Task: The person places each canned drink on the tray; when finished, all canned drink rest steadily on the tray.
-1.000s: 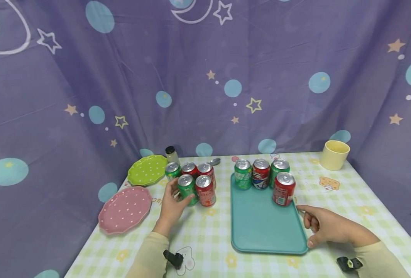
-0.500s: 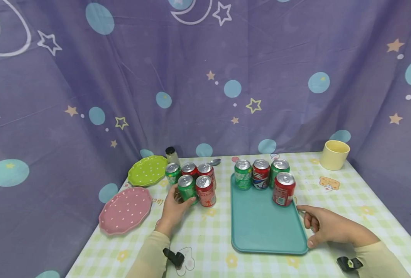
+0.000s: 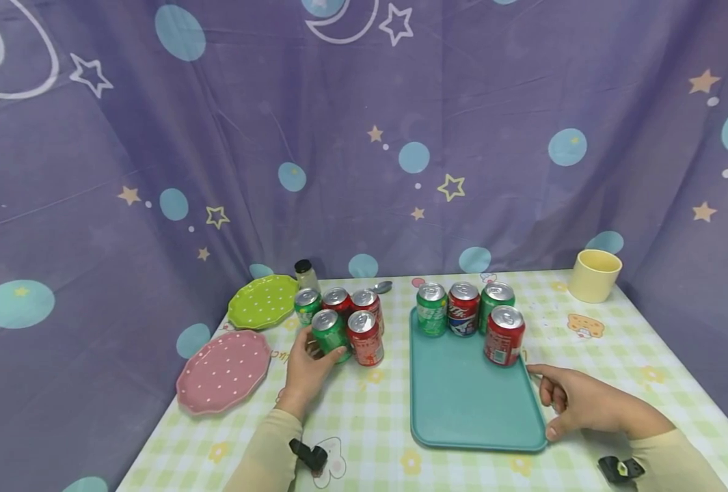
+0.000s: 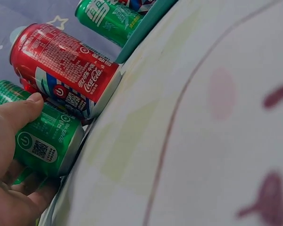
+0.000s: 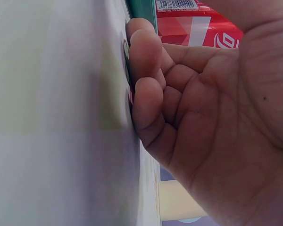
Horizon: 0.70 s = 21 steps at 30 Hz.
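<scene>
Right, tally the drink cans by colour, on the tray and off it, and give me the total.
Green aluminium drink cans: 4, two on the teal plastic tray, two off it, the front one gripped by the left hand.
Red aluminium drink cans: 5, two on the tray, among them the front one, and three off it.
Total: 9 cans.

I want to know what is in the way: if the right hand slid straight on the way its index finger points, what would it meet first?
Probably the red can at the tray's near right; the right hand points toward its base, though depth is unclear.
</scene>
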Each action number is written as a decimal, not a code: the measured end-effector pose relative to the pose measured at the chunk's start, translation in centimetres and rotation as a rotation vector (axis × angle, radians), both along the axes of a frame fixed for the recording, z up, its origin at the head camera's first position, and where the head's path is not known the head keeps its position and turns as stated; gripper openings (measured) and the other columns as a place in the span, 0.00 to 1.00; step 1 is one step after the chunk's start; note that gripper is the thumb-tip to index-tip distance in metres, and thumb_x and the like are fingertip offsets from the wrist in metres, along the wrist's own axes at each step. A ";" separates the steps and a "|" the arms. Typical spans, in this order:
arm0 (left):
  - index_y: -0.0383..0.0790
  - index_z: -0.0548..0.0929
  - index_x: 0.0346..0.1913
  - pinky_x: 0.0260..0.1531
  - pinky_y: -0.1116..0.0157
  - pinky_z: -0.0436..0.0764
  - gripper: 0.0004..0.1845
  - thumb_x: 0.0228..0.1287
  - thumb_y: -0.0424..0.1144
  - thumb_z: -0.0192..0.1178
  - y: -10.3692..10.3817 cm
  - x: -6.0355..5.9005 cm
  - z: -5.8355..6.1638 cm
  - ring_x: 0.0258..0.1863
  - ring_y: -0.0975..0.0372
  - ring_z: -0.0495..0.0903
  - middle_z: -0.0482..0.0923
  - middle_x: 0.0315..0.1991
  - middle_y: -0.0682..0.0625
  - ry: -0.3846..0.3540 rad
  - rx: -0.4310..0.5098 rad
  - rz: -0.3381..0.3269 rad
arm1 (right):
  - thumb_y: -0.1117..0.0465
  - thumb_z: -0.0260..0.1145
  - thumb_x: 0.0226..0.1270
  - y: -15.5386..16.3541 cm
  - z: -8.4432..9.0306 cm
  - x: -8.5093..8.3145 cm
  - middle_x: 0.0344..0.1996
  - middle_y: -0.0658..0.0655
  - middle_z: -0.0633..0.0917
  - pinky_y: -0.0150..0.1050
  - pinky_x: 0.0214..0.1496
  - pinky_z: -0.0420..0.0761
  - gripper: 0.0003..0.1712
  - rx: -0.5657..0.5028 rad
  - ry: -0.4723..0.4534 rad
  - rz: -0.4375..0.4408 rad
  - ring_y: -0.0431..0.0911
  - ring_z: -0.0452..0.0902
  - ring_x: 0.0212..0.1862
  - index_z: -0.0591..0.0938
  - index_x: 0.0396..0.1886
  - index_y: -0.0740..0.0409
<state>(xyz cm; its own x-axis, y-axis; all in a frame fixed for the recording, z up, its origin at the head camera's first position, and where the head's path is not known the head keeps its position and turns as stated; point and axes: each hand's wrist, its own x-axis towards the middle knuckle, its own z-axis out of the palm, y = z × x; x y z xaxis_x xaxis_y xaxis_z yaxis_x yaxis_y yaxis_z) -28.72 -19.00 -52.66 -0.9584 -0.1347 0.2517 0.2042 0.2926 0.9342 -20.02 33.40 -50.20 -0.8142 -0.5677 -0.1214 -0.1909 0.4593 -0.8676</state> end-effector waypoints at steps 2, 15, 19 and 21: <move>0.44 0.72 0.69 0.62 0.48 0.80 0.40 0.56 0.42 0.82 -0.1 0.1 0.1 0.60 0.48 0.80 0.78 0.61 0.43 -0.003 -0.014 0.025 | 0.63 0.86 0.48 0.0 -0.1 0.0 0.37 0.60 0.77 0.35 0.29 0.75 0.64 0.000 0.001 -0.001 0.41 0.72 0.29 0.55 0.75 0.82; 0.40 0.71 0.68 0.58 0.54 0.81 0.39 0.56 0.37 0.81 -0.3 0.6 1.2 0.57 0.50 0.80 0.77 0.58 0.43 0.072 0.049 0.099 | 0.63 0.86 0.49 0.1 0.0 0.0 0.37 0.60 0.77 0.35 0.29 0.75 0.64 -0.003 -0.008 -0.002 0.41 0.72 0.29 0.55 0.76 0.82; 0.38 0.72 0.68 0.52 0.61 0.84 0.39 0.55 0.34 0.82 -0.2 0.9 1.9 0.54 0.51 0.80 0.79 0.56 0.42 0.125 0.071 0.126 | 0.63 0.86 0.49 0.1 0.0 -0.1 0.37 0.60 0.78 0.35 0.29 0.75 0.64 -0.006 -0.005 0.000 0.41 0.72 0.29 0.56 0.76 0.82; 0.39 0.74 0.67 0.50 0.65 0.84 0.38 0.54 0.35 0.82 -0.1 1.1 2.4 0.52 0.52 0.81 0.80 0.55 0.43 0.148 0.076 0.142 | 0.63 0.86 0.49 0.1 0.0 0.0 0.37 0.60 0.78 0.35 0.29 0.75 0.63 -0.006 -0.004 -0.002 0.41 0.72 0.29 0.56 0.76 0.81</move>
<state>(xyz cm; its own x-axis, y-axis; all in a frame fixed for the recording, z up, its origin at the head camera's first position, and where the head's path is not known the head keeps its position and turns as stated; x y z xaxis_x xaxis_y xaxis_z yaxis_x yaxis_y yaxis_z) -27.63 -19.08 -50.29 -0.8817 -0.2893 0.3726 0.3031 0.2579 0.9174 -20.06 33.46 -50.19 -0.8147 -0.5670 -0.1214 -0.1867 0.4547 -0.8709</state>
